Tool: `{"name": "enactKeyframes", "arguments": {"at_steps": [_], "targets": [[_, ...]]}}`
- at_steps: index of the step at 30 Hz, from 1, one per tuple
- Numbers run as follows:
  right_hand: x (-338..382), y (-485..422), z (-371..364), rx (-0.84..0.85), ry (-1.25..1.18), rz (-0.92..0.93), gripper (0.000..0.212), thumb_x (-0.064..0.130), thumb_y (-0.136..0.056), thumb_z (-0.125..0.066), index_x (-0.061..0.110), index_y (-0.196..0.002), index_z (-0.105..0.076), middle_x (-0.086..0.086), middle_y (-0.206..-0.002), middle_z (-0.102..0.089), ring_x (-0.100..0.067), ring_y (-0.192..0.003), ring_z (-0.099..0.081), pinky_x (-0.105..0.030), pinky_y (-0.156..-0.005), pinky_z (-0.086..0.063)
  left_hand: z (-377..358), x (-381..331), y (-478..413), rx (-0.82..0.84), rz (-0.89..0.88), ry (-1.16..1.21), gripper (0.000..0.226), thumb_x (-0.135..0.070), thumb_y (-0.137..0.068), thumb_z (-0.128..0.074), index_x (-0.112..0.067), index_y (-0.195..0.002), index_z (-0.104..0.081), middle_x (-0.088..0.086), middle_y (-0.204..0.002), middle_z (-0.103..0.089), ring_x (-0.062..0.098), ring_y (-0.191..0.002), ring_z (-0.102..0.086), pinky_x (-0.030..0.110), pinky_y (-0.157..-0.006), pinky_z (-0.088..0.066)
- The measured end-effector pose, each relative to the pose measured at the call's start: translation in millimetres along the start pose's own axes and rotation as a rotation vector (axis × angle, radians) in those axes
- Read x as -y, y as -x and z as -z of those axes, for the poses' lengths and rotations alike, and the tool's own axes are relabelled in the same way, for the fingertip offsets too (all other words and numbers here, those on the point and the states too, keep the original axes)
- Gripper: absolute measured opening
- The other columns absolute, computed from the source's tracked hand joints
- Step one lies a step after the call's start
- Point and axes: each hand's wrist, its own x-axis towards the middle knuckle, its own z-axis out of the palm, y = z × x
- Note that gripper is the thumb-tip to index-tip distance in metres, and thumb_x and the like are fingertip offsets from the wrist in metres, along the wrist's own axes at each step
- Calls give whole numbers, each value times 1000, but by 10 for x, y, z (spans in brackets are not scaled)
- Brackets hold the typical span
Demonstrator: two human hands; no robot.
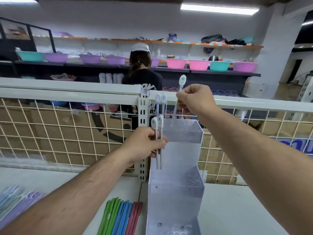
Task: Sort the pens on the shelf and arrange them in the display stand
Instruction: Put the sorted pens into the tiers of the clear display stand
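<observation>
Left hand [144,145] grips two white pens [158,126] in a fist. They are upright, caps on top, with the lower ends sticking out below the fingers against the left edge of the display stand [183,150]. Right hand [196,99] pinches a single pen [182,80] between thumb and fingers. Its pale green cap is up and the shaft slants down-left, with the tip over the stand's top tier near its back wall. The hands are apart, right one higher, with open air between them.

The stand is clear frosted plastic, stepped in tiers with open tops, and sits on the white shelf [237,209]. Two more pens [160,99] stand at its back left corner, caps level with the rail [67,94] and lower ends hidden behind the left hand's pens.

Just left of the stand's base, green, blue and red pens [122,216] lie flat side by side. Pastel packs [15,195] sit at the near left edge, too blurred to tell more. The shelf runs on to the right of the stand, under the right forearm.

Wire mesh [67,133] closes the back of the shelf, and a slotted post [143,114] rises just left of the stand. Behind the mesh are cardboard boxes [76,119] with black print that can't be read. Blue lettering [294,145] at far right is unreadable too.

Beyond the rail a person [142,77] in a white cap and black shirt faces away, with shirt print too small to read. Coloured basins [176,63] line a far shelf.
</observation>
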Motion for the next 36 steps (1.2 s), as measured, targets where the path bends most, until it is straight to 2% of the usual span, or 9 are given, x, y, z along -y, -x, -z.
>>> {"name": "enactKeyframes", "arguments": {"at_steps": [8, 13, 17, 21, 24, 26, 29, 33, 36], "targets": [[-55, -134, -98, -13, 8, 3, 12, 17, -96, -66, 6, -92, -67, -8, -71, -72, -12, -57, -69, -21, -46, -51, 100, -36, -40, -24, 10, 81, 10, -11, -94, -65, -17, -100, -71, 7, -88, -75, 22, -85, -73, 31, -68, -59], [-44, -141, -134, -11, 19, 12, 10, 17, -96, -66, 8, -93, -67, -7, -72, -73, -13, -58, -70, -22, -48, -53, 128, -59, -36, -80, -30, 144, 16, -11, -93, -66, -21, -104, -72, 9, -89, -76, 27, -89, -74, 43, -78, -62], [-50, -141, -163, -24, 40, 21, 9, 17, -97, -66, 9, -93, -66, -6, -72, -72, -12, -58, -70, -22, -48, -54, 158, -63, -37, -80, -13, 144, 20, -11, -93, -66, -19, -111, -72, 1, -84, -76, 20, -81, -74, 42, -77, -61], [-66, -143, -165, -19, 77, 17, 10, 17, -96, -67, 7, -95, -67, -9, -75, -73, -12, -57, -70, -24, -50, -57, 184, -59, -43, -46, 31, 154, 21, -10, -93, -65, -20, -111, -72, 9, -91, -76, 17, -79, -73, 38, -76, -62], [-108, -129, -203, 26, 120, 6, 10, 16, -96, -67, 5, -93, -67, -13, -76, -73, -16, -59, -69, -29, -54, -61, 199, -61, -57, -38, 34, 152, 22, -10, -93, -66, -22, -110, -72, 9, -92, -76, 18, -82, -74, 37, -76, -62], [-154, -105, -240, 51, 192, 13, 11, 17, -96, -67, 8, -90, -67, -10, -74, -73, -18, -62, -70, -27, -54, -59, 191, -60, -62, -39, 35, 159, 22, -10, -93, -66, -23, -109, -72, 8, -90, -76, 17, -82, -74, 38, -77, -62], [-209, -89, -282, 71, 245, 41, 11, 16, -97, -66, 8, -90, -68, -9, -73, -72, -20, -63, -70, -28, -55, -61, 186, -52, -66, -37, 37, 170, 22, -9, -93, -66, -21, -110, -72, 4, -87, -76, 17, -80, -74, 36, -74, -62], [-232, -108, -269, 89, 294, 70, 12, 16, -96, -66, 6, -91, -69, -8, -72, -73, -23, -66, -73, -32, -60, -63, 187, -41, -78, -30, 31, 169, 21, -8, -93, -65, -12, -113, -70, -14, -88, -71, 11, -74, -72, 29, -66, -61], [-278, -82, -268, 137, 376, 75, 14, 15, -96, -66, 4, -88, -69, -8, -71, -74, -21, -60, -70, -28, -55, -61, 191, -35, -80, -29, 27, 150, 22, -9, -93, -65, -11, -115, -69, -15, -90, -69, 9, -72, -72, 28, -65, -60]]}}
